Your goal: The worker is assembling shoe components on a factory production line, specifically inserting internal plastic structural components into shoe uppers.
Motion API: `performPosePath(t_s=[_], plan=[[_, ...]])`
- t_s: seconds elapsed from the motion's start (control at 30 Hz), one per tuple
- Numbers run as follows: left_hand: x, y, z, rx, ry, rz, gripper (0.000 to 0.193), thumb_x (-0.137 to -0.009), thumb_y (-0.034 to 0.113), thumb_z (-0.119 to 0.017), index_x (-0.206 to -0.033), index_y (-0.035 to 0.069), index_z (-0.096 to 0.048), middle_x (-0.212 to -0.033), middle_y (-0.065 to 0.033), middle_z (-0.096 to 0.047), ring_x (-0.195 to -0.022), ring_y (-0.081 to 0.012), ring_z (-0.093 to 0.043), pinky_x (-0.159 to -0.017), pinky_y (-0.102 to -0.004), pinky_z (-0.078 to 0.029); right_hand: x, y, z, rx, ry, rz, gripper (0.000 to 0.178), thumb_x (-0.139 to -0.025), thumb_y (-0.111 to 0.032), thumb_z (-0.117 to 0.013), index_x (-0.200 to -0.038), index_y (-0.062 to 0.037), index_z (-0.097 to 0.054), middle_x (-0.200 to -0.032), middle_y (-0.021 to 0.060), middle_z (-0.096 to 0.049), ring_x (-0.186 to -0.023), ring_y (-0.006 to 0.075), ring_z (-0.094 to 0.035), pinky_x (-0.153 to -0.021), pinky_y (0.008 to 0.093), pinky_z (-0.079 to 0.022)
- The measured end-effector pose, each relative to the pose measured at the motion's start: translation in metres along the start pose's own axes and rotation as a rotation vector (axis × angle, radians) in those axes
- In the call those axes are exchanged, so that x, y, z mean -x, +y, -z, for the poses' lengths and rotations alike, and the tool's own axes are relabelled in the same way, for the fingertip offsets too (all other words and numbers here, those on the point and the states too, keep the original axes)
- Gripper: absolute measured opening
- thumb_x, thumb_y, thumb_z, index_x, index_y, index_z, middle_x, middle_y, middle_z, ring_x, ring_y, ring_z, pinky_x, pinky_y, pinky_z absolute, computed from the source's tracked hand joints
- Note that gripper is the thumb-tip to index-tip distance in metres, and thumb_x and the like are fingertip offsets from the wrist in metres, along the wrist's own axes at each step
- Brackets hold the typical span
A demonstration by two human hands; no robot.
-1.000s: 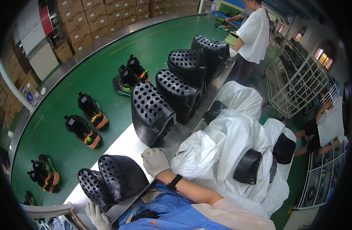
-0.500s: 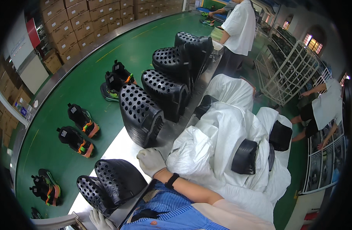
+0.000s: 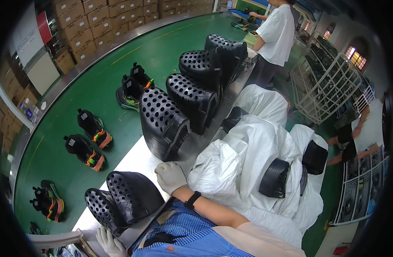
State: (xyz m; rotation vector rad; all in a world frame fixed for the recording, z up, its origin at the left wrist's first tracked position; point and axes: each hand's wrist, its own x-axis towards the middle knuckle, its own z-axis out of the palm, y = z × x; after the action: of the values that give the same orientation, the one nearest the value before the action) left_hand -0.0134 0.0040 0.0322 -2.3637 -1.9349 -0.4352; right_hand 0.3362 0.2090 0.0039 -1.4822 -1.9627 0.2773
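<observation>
My left hand (image 3: 109, 242), in a whitish glove, lies at the near edge of the white surface with its fingers extended. It is beside two upright black pieces, one smaller (image 3: 104, 209) and one larger (image 3: 134, 195), with round holes in their upper faces; their layered sides look like stacked insoles. My right hand (image 3: 171, 177), also gloved, rests curled into a fist on the metal ledge. Whether anything is inside the fist is hidden. Just beyond it stands a tall perforated black stack (image 3: 162, 124), with several similar stacks (image 3: 192, 100) in a row behind.
Large white sacks (image 3: 252, 150) hold more black stacks on the right. Black-and-orange shoes (image 3: 85, 152) stand on the green belt (image 3: 115, 124). A person in a white shirt (image 3: 277, 32) works at the far end; another (image 3: 367, 128) bends by wire racks (image 3: 327, 85). Cartons (image 3: 87, 25) line the back.
My view has shifted slightly, so most things appear farther right. The person at the right has bent lower. Both my hands stay in nearly the same places beside the stacks.
</observation>
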Motion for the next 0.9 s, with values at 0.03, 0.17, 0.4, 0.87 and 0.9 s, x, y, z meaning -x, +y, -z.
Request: performPosePath(t_s=[0.03,0.17,0.4,0.87,0.9], plan=[[0.000,0.001,0.001,0.002,-0.004,0.009,0.038,-0.086,0.015,-0.053,-0.120,0.001,-0.059,-0.133,-0.0291,-0.051,-0.120,-0.0488,-0.049,-0.100,-0.0565,-0.040,0.000,0.000,0.000,-0.003,0.000,0.003,0.007,-0.077,-0.010,-0.059,-0.079,-0.0084,-0.065,-0.084,0.0088,-0.064,-0.082,0.0309,-0.062,-0.077,0.0426,-0.050],[-0.006,0.005,0.003,0.014,-0.052,0.037,0.038,-0.085,0.014,-0.053,-0.119,0.002,-0.060,-0.133,-0.0283,-0.052,-0.120,-0.0481,-0.049,-0.100,-0.0564,-0.040,0.001,0.002,0.001,0.006,0.011,0.008,0.007,-0.077,-0.010,-0.059,-0.078,-0.0084,-0.065,-0.084,0.0090,-0.065,-0.081,0.0306,-0.062,-0.076,0.0426,-0.050],[0.004,-0.003,-0.006,0.001,-0.042,0.062,0.039,-0.085,0.014,-0.052,-0.121,0.003,-0.061,-0.132,-0.0273,-0.053,-0.122,-0.0478,-0.048,-0.101,-0.0559,-0.040,0.000,0.001,-0.003,-0.001,0.007,0.014,0.007,-0.077,-0.011,-0.059,-0.079,-0.0086,-0.065,-0.086,0.0087,-0.066,-0.082,0.0307,-0.062,-0.076,0.0424,-0.050],[0.008,-0.002,-0.007,0.030,-0.044,0.097,0.041,-0.087,0.017,-0.050,-0.124,0.003,-0.058,-0.135,-0.0269,-0.050,-0.126,-0.0469,-0.045,-0.106,-0.0571,-0.034,-0.002,-0.001,-0.005,-0.003,-0.001,0.004,0.006,-0.077,-0.011,-0.059,-0.078,-0.0086,-0.065,-0.086,0.0080,-0.065,-0.085,0.0306,-0.061,-0.079,0.0426,-0.049],[0.018,-0.005,-0.007,0.017,-0.040,0.125,0.041,-0.087,0.017,-0.050,-0.124,0.003,-0.058,-0.135,-0.0269,-0.050,-0.126,-0.0469,-0.045,-0.106,-0.0571,-0.034,-0.003,-0.007,-0.008,-0.024,-0.007,0.015,0.007,-0.077,-0.010,-0.059,-0.078,-0.0084,-0.066,-0.086,0.0082,-0.065,-0.084,0.0309,-0.061,-0.079,0.0429,-0.049]])
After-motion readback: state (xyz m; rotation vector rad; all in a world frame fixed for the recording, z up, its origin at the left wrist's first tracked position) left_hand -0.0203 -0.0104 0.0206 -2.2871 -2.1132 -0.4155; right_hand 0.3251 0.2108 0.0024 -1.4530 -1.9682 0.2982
